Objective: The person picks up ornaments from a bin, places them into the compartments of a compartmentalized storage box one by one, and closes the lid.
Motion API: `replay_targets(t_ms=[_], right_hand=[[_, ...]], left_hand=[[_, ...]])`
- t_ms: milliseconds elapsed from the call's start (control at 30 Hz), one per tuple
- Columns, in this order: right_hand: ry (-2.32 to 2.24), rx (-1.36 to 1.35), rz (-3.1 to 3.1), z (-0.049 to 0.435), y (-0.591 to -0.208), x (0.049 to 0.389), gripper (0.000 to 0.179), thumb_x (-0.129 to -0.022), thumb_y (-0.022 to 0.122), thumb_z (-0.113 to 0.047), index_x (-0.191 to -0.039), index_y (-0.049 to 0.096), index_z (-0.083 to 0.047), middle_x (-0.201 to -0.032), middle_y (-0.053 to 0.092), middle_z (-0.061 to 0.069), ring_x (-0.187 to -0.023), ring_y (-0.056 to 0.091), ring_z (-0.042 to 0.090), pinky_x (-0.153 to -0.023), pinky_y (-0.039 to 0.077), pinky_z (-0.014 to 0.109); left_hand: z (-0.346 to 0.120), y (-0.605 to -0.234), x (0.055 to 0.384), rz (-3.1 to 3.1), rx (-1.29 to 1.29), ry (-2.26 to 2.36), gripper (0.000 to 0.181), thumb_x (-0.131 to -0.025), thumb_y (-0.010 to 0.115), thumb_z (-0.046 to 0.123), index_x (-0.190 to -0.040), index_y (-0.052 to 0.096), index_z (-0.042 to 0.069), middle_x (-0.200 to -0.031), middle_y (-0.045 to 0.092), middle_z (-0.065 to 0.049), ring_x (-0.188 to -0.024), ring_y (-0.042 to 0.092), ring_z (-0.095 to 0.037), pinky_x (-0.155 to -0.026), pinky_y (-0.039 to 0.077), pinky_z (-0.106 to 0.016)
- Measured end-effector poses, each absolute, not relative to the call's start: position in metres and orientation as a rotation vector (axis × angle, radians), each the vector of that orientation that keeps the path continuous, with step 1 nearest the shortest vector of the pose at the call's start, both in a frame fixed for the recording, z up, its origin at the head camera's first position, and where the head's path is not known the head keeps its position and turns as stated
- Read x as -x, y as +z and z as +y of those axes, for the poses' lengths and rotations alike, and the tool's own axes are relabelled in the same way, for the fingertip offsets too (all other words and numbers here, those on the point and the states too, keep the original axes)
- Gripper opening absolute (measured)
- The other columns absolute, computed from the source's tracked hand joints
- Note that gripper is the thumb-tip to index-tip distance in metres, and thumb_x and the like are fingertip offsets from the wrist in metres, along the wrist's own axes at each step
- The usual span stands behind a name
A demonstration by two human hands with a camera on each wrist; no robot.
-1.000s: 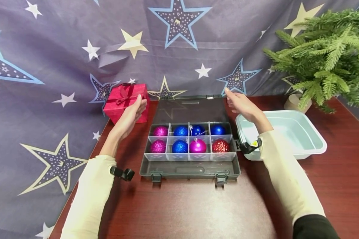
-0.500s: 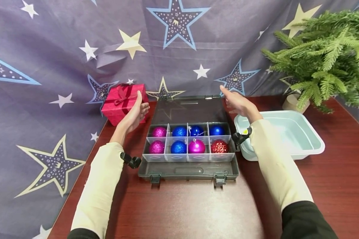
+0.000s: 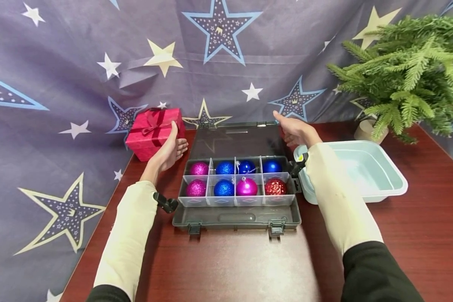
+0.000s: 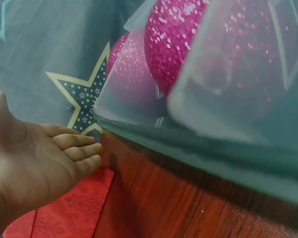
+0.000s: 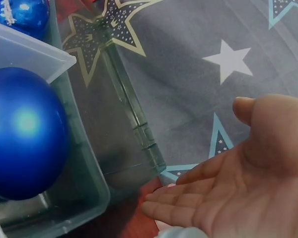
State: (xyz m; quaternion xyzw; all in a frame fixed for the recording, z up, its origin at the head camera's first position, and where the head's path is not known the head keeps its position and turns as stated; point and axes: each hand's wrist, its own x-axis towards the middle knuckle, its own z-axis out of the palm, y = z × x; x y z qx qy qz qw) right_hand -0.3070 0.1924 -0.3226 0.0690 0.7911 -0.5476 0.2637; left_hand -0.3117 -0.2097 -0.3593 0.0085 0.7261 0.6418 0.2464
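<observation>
My left hand (image 3: 167, 152) hovers left of a dark see-through storage box (image 3: 204, 214), its fingers straight and holding nothing. On the box's other side, my right hand (image 3: 295, 131) is also held in the air, palm inward, with nothing in it. Christmas baubles sit in the divided cells: glittery pink baubles (image 3: 195, 188) at left, glittery blue baubles (image 3: 224, 188), a smooth magenta bauble (image 3: 247, 187), a red bauble (image 3: 275, 186) and smooth blue baubles (image 3: 272, 166). The box's lid (image 3: 234, 147) is folded back. Both wrist views show relaxed fingers apart from the box.
A red gift box (image 3: 145, 140) with a ribbon stands behind my left hand. To the right lies a pale blue basin (image 3: 398, 186). A green artificial fir tree (image 3: 407, 79) rises at the back right. A star-printed cloth (image 3: 249, 50) hangs behind the table.
Both hands have drifted slightly inward towards the box, and the left hand's fingers have spread lower. The head view has shifted a little. Baubles and box keep their places.
</observation>
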Motion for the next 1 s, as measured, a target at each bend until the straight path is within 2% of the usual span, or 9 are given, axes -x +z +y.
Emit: replay_targets(t_ms=[333, 533, 733, 1000], right_hand=[[-1.574, -0.25, 2.04, 0.189, -0.329, 0.312, 0.101, -0.105, 0.029, -0.066, -0.159, -0.012, 0.008, -0.162, -0.007, 0.04, -0.152, -0.001, 0.052, -0.123, 0.008, 0.056], [-1.59, -0.214, 1.979, 0.186, -0.332, 0.314, 0.099, -0.105, 0.022, -0.066, -0.157, -0.019, 0.007, -0.162, -0.017, 0.038, -0.151, -0.011, 0.05, -0.123, 0.0, 0.056], [-1.625, -0.207, 1.948, 0.184, -0.334, 0.314, 0.101, -0.104, 0.021, -0.066, -0.155, -0.02, 0.01, -0.162, -0.019, 0.037, -0.151, -0.011, 0.05, -0.123, -0.001, 0.054], [-1.649, -0.239, 1.956, 0.185, -0.337, 0.315, 0.101, -0.105, 0.021, -0.066, -0.156, -0.016, 0.012, -0.163, -0.015, 0.037, -0.152, -0.008, 0.048, -0.124, 0.0, 0.051]], left_hand=[[-0.206, -0.362, 0.316, 1.945, -0.039, 1.717, 0.112, -0.094, 0.0, 0.081, -0.16, -0.004, -0.01, -0.169, -0.003, -0.026, -0.157, -0.003, -0.033, -0.125, -0.003, -0.04], [-0.203, -0.365, 0.318, 1.923, -0.054, 1.717, 0.113, -0.093, -0.001, 0.082, -0.159, -0.005, -0.01, -0.169, -0.005, -0.025, -0.156, -0.005, -0.033, -0.125, -0.004, -0.041], [-0.201, -0.365, 0.318, 1.91, -0.045, 1.738, 0.114, -0.093, -0.001, 0.082, -0.159, -0.006, -0.01, -0.169, -0.006, -0.025, -0.156, -0.006, -0.034, -0.125, -0.003, -0.041], [-0.2, -0.365, 0.317, 1.887, -0.032, 1.778, 0.113, -0.093, 0.001, 0.082, -0.16, -0.004, -0.01, -0.169, -0.005, -0.025, -0.156, -0.004, -0.033, -0.125, 0.0, -0.039]])
